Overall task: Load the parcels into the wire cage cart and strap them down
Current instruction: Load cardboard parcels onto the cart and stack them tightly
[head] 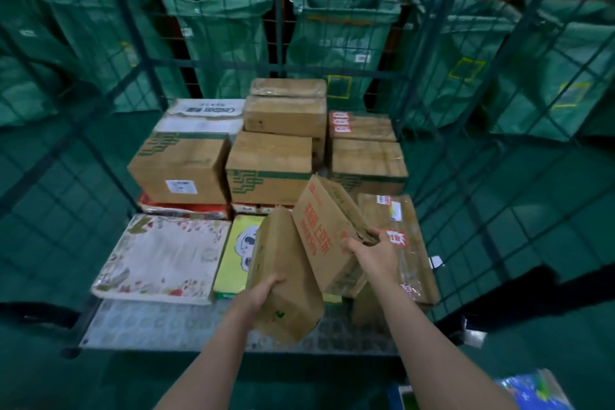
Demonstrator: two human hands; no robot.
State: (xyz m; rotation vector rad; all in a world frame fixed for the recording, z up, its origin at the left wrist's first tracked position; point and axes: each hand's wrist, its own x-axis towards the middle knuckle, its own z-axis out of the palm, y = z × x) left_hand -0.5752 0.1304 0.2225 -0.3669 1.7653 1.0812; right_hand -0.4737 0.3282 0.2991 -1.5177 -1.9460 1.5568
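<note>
Left grip (266, 289) holds plain carton (286, 276); right grip (376, 253) holds red-printed carton (319, 230), both tilted over wire cage cart (149, 326). Green sacks (216, 27) stand far behind; floor (299, 386) green.

Nothing reads clearly. The tilted carton (319, 233) at 5 o'clock carries red Chinese print, too blurred to read; the plain carton (283, 280) at 7 o'clock shows a green mark (277, 313). A green emblem (248, 181) marks the brown carton (269, 156) at centre. At 4 and 1 o'clock sit red-and-white stickers (395, 238). The shipping label (181, 186) at 9 o'clock and the upside-down wordmark (210, 109) on the white parcel (199, 125) at 10 o'clock are illegible.
</note>
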